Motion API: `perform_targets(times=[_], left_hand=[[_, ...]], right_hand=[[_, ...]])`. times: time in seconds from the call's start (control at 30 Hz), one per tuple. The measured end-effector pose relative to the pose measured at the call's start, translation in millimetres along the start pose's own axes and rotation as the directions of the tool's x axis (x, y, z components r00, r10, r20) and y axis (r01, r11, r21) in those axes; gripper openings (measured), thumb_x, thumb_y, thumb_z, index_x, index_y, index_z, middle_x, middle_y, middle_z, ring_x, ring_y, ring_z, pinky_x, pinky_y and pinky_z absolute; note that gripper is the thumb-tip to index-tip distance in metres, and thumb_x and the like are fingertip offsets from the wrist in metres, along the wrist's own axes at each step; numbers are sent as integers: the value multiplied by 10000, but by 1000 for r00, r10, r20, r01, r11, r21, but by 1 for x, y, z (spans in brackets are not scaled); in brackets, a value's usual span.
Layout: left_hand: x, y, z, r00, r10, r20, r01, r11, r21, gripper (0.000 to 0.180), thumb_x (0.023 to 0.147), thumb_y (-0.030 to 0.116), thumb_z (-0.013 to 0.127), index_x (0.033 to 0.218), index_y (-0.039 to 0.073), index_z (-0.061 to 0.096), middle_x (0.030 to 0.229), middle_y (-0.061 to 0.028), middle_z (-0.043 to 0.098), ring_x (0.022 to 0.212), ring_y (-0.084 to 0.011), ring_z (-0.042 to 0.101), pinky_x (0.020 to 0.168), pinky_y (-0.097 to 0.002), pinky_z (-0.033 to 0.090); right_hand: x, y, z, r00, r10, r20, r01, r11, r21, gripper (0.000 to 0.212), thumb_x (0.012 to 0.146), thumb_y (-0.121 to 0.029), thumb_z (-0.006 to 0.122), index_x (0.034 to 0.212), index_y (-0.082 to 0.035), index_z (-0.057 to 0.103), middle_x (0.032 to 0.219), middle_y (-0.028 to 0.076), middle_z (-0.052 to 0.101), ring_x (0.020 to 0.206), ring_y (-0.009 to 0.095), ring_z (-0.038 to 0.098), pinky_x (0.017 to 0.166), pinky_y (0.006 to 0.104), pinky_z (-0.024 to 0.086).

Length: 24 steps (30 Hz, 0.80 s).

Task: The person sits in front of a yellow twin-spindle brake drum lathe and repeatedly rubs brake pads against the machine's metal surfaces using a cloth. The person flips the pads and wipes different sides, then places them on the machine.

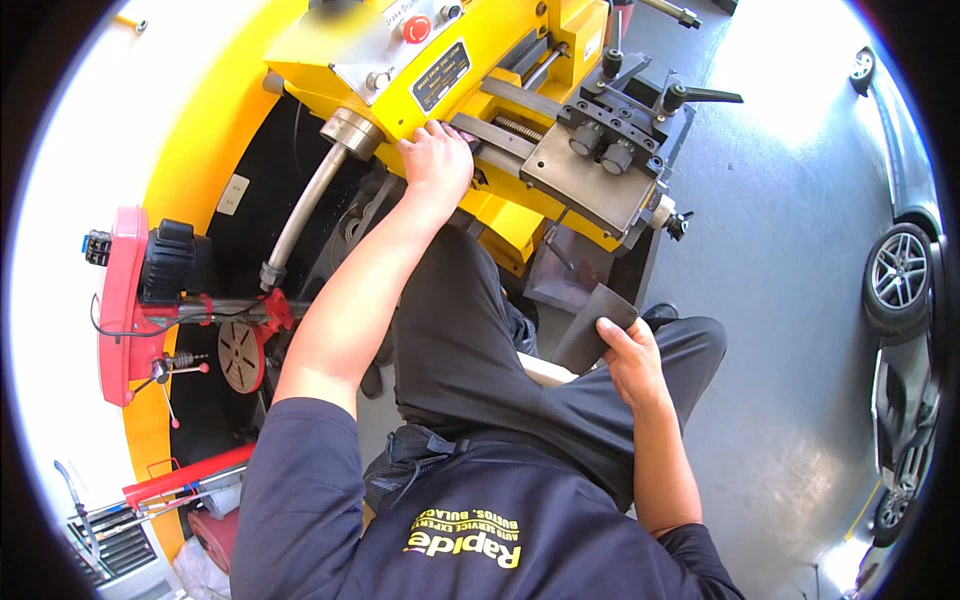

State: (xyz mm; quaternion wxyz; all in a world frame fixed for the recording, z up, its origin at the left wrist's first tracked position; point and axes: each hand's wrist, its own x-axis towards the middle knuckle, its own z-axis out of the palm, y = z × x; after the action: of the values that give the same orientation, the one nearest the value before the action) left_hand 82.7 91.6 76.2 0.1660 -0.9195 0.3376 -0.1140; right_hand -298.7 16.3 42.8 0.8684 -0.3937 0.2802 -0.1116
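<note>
In the head view, the right hand [632, 358], near and right of centre, pinches a dark sheet [592, 332] between thumb and fingers, holding it tilted above the person's lap. Farther off and to the left, the left hand [437, 165] rests against the near side of a yellow machine [395, 127], its fingers bent; whether they pinch anything I cannot tell. Beyond the sheet, under the machine's right part, sits a grey metal tray [543, 284] with reddish-brown patches in it; what they are is unclear. A black mesh pouch [408, 462] sits at the person's waist on the left, its contents hidden. At the near left, a clear plastic bag [200, 574] lies below a red drum-like thing [212, 535]; what the bag holds is too blurred to tell.
</note>
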Motion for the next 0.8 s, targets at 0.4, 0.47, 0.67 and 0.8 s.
perform_targets(times=[0.4,0.47,0.67,0.8], left_hand=[[-78,-71,-5,866,83,492,14,981,-192,424,950,168,612,1334,70,765,1326,-234,739,1259,-403,723,1061,-511,585],[-102,-94,-13,923,72,377,97,906,-411,476,939,130,596,1396,68,713,1291,-233,695,1228,-419,700,1066,-492,555],[-136,-123,-8,925,79,371,370,-403,-837,346,1079,93,628,1410,-3,664,1362,-109,750,1223,-243,724,1091,-418,561],[-148,-100,4,932,87,351,297,-737,-607,366,1112,156,645,1448,12,657,1387,-113,747,1257,-268,724,1124,-457,563]], right_hand=[[-18,-8,-13,995,-98,5,97,993,70,298,1112,-157,689,1383,-33,698,1250,53,778,1124,165,736,1021,357,586],[-20,-6,-18,999,-51,-1,51,996,70,316,1113,-162,685,1402,-35,691,1249,57,778,1131,171,734,1030,365,587],[-6,-2,3,1000,24,13,-24,1000,12,311,1114,-171,689,1396,-41,698,1258,44,771,1146,162,725,1054,368,580],[3,-8,33,989,-7,145,6,1000,4,311,1117,-207,705,1376,-36,710,1243,27,772,1120,136,711,1042,352,573]])
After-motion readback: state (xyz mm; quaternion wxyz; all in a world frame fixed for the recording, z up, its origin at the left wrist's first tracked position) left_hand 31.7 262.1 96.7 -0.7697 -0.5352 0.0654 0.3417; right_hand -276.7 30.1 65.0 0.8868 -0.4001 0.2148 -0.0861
